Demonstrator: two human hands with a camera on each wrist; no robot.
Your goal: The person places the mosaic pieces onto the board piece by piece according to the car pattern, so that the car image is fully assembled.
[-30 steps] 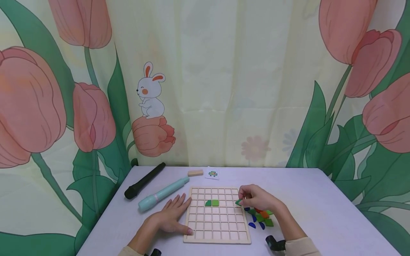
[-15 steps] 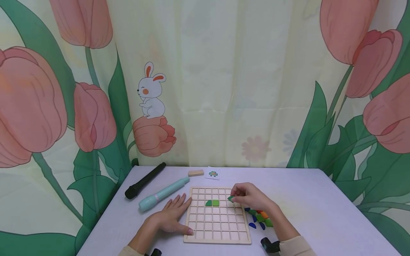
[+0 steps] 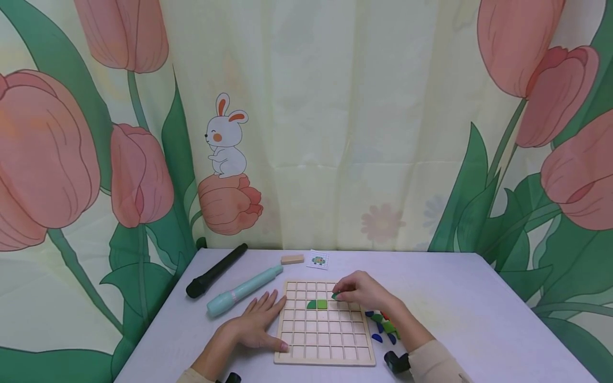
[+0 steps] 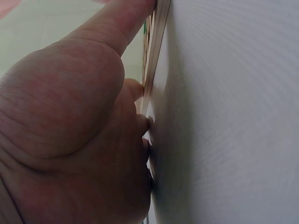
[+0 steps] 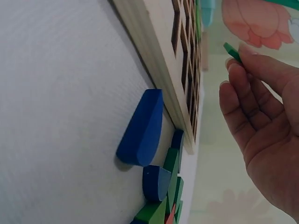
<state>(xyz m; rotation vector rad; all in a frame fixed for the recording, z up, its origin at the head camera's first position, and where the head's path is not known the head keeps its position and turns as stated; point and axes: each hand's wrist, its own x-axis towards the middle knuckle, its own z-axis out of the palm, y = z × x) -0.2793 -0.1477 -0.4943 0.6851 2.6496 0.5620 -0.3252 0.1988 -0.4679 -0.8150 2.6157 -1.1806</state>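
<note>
A wooden grid board (image 3: 324, 364) lies on the white table. My left hand (image 3: 255, 325) rests spread at its left side, thumb on the frame's lower left and fingertips by the left edge. Thumb and fingers of my right hand (image 3: 365, 291) pinch a small dark green wooden block (image 5: 232, 52) over the upper right part of the board. Two pieces sit side by side in the grid: a dark green quarter-round block (image 3: 312, 304) and a light green square block (image 3: 322, 304). The right hand hides some cells beneath it.
Loose green, red and blue blocks (image 5: 143, 133) lie right of the board, partly behind the right forearm. A black microphone (image 3: 216, 270) and a mint green tube (image 3: 244, 291) lie to the left. Behind the board are a small wooden bar (image 3: 292, 259) and a turtle picture card (image 3: 318, 259).
My right hand has moved left from the board's right edge to above its upper right cells, carrying the dark green block. The left hand has stayed in place.
</note>
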